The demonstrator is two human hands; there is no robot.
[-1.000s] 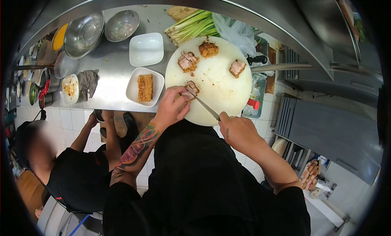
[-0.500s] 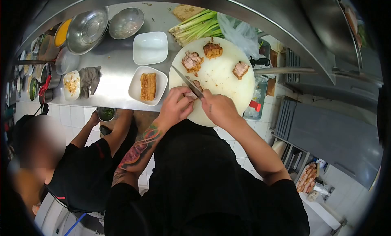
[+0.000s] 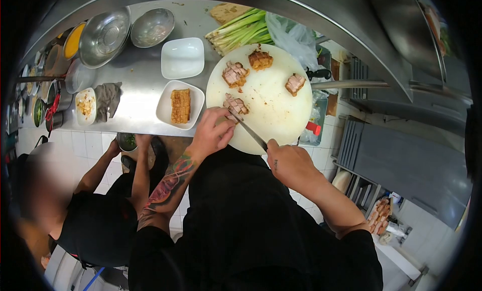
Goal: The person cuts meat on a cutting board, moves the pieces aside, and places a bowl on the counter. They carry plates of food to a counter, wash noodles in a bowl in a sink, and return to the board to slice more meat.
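Note:
My right hand [image 3: 293, 164] is wrapped round the handle of a kitchen knife [image 3: 253, 135]. The blade slants up and left, its tip at a cut piece of crispy roast pork [image 3: 237, 103]. Curled fingers of my left hand [image 3: 215, 132] press against the near left side of that pork, partly covering it. Both hands are over the near part of a round white cutting board [image 3: 281, 115]. Three other roast pork chunks lie farther up the board: a sliced chunk [image 3: 235, 74], a browned chunk [image 3: 260, 60] and a chunk [image 3: 295, 84] at the right.
Left of the board, a white dish [image 3: 198, 110] holds scored roast pork [image 3: 181, 106]; another white dish [image 3: 183, 70] stands behind it. Spring onions [image 3: 241, 32] and a plastic bag [image 3: 291, 32] lie beyond. A co-worker [image 3: 95, 223] at lower left holds a bowl [image 3: 127, 141].
My right hand has drawn the knife back, down and to the right. More of the sliced pork shows beside my left fingers. The co-worker has shifted lower, both hands now near the bowl.

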